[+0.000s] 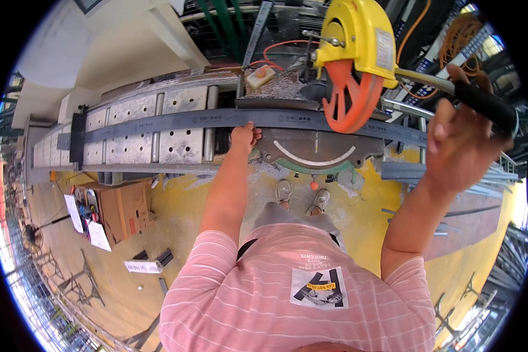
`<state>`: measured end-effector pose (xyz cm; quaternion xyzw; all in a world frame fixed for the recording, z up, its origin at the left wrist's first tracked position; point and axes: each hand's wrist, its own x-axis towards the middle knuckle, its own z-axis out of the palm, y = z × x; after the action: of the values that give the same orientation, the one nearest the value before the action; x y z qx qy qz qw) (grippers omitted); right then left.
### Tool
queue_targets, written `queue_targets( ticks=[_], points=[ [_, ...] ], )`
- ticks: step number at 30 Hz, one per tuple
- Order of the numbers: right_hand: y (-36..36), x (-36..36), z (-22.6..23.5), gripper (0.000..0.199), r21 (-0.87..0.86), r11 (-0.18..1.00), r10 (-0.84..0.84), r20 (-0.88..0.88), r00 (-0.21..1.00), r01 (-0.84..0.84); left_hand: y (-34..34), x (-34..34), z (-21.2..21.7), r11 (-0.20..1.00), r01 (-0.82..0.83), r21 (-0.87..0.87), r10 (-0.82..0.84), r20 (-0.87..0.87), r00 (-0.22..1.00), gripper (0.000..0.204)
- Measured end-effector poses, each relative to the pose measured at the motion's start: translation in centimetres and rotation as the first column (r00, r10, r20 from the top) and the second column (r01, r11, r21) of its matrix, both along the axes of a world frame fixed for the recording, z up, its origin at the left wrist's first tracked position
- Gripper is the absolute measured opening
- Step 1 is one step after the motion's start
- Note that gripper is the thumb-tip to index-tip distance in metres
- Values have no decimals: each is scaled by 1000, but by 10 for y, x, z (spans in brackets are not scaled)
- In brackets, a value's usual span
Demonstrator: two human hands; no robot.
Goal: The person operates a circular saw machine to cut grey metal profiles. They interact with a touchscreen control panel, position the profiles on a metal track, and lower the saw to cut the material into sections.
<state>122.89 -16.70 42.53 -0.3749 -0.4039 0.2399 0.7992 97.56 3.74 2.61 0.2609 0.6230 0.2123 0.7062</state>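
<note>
A long dark grey metal profile [208, 119] lies across the bed of a cut-off saw, under its orange blade guard [352, 100] and yellow housing [358, 29]. My left hand [244, 139] is closed at the near edge of this profile, left of the guard; its fingertips touch the edge. On the right, my right hand [463, 138] is raised around the black handle [484, 105] of the saw's lever, with some fingers showing beyond the grip. The guard hides part of the profile. Below it sits the saw's curved scale [314, 161].
A roller table [182, 141] with perforated plates carries the profile's left part. An open cardboard box [126, 211] stands on the floor at left, near short profile offcuts [152, 261]. More profiles [405, 171] lie stacked at right. An orange cable [413, 35] hangs behind.
</note>
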Motion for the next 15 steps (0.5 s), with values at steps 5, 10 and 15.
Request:
queue_targets(
  ticks=[5, 10, 15],
  points=[
    [-47, -15, -47, 62, 106, 963, 263, -177, 948, -248, -2, 0, 3, 1000, -14, 25, 15, -44, 999, 19],
    [-154, -70, -134, 54, -270, 921, 171, -371, 913, -282, -5, 3, 6, 999, 1, 36, -1, -8, 1000, 20],
    [-171, -105, -165, 26, -874, 485, 58, -10, 998, -37, 7, -4, -7, 999, -8, 32, 11, -94, 995, 24]
  ],
)
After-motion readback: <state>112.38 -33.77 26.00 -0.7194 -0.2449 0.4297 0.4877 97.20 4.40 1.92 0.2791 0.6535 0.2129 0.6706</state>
